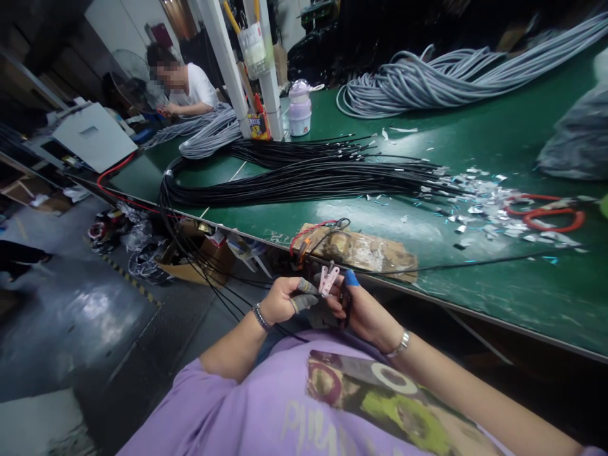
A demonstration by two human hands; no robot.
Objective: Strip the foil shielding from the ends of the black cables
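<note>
My left hand (284, 299) is closed, its taped fingertips pinching a small pink clip-like tool (327, 279) just below the table's front edge. My right hand (361, 308) is closed too, with a blue cot on one finger, and it grips a thin black cable (475, 262) that runs right along the green table (498, 145). The two hands touch at the tool. A large bundle of black cables (304, 177) lies across the table above my hands and hangs off its left edge.
A piece of brown cardboard (365, 250) with red and black wires lies at the table edge. Foil scraps (479, 202) and red-handled scissors (546, 214) lie to the right. Grey cable coils (427, 79) lie at the back. Another person (183, 85) sits at the far left.
</note>
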